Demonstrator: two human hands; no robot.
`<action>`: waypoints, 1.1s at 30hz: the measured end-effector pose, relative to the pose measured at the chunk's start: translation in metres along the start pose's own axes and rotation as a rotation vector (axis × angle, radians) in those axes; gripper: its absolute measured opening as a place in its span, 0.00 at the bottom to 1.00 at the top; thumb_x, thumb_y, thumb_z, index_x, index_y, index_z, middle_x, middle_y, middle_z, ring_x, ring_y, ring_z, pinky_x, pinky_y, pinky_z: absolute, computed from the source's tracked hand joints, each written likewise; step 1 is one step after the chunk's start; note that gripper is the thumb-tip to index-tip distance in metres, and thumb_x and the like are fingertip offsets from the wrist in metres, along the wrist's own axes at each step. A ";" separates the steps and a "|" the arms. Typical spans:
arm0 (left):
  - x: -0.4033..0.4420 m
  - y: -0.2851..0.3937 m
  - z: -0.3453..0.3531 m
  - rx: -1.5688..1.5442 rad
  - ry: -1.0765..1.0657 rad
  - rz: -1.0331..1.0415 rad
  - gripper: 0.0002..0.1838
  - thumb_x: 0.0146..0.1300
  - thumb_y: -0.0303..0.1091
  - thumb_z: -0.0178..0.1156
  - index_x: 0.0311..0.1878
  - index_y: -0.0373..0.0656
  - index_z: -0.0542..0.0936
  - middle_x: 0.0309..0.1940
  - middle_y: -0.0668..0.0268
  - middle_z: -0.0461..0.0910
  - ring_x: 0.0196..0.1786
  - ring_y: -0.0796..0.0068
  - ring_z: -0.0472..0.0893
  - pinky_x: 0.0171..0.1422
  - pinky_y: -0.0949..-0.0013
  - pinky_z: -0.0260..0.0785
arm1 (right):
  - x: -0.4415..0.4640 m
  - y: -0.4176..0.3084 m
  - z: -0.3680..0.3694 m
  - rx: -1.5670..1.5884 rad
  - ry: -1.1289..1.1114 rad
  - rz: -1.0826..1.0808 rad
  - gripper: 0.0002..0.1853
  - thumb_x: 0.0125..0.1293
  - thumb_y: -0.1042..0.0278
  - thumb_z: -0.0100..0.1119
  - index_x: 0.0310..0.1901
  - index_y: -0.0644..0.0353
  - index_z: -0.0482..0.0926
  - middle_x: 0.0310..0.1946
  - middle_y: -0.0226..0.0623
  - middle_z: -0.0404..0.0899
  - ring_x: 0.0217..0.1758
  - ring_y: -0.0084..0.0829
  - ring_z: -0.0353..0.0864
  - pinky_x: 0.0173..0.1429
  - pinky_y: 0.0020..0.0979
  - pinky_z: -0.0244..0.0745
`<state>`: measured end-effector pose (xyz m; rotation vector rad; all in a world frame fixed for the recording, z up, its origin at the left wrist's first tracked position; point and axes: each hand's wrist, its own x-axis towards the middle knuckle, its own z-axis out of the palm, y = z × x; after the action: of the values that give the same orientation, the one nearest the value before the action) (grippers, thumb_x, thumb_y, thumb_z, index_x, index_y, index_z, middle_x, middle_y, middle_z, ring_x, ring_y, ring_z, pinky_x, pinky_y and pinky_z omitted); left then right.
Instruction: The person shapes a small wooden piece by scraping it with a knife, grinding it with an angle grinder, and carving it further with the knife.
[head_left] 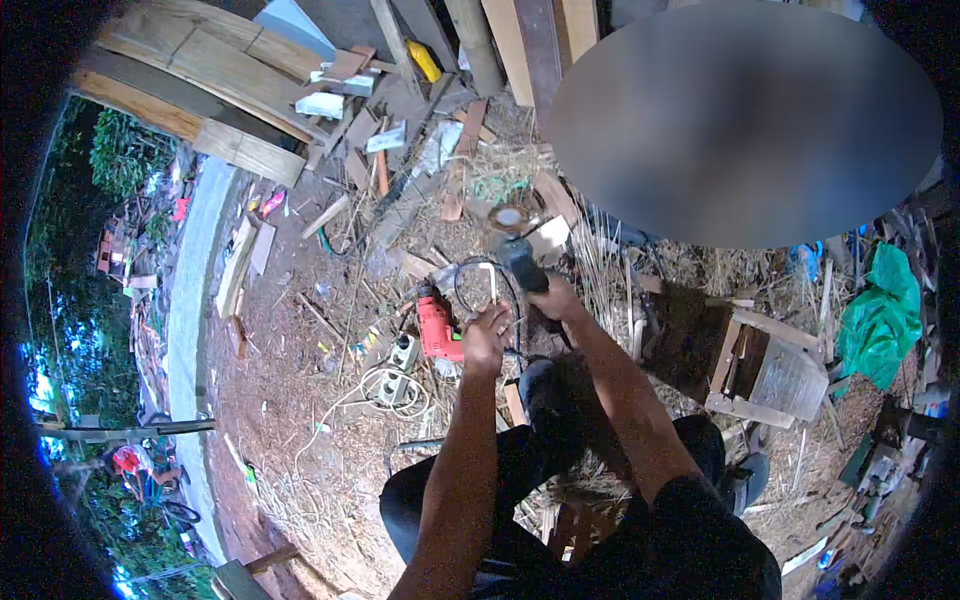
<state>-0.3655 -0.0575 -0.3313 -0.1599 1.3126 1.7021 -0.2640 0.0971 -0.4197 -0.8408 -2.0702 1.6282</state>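
Observation:
My right hand (555, 300) is closed around the dark body of an angle grinder (520, 262), whose round disc (509, 218) points away from me. To its left, my left hand (485, 342) pinches a thin pale bent rod (491, 275) that sticks up past the fingers. The rod and the grinder are close together but seem apart. A red power drill (437, 325) lies on the ground just left of my left hand. A dark cable (462, 277) loops behind the rod.
A power strip (399, 365) with a coiled pale cord (415, 405) lies left of my knees. Planks (230, 80) and wood scraps lie at the upper left. At right are a wooden box-like piece (775, 370) and a green plastic sheet (882, 318). A blurred area covers the upper right.

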 end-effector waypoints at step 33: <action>-0.332 -0.080 0.312 0.578 -1.293 0.168 0.35 0.46 0.23 0.76 0.58 0.40 0.69 0.46 0.71 0.70 0.45 0.82 0.71 0.49 0.75 0.67 | -0.409 -0.285 -0.362 1.121 0.787 0.043 0.21 0.60 0.50 0.64 0.41 0.59 0.73 0.28 0.37 0.78 0.30 0.34 0.81 0.37 0.38 0.79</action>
<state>0.0034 -0.0030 -0.0573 1.2091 0.7169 1.0478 0.2048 0.0528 -0.0221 -0.8482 -0.4626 1.7091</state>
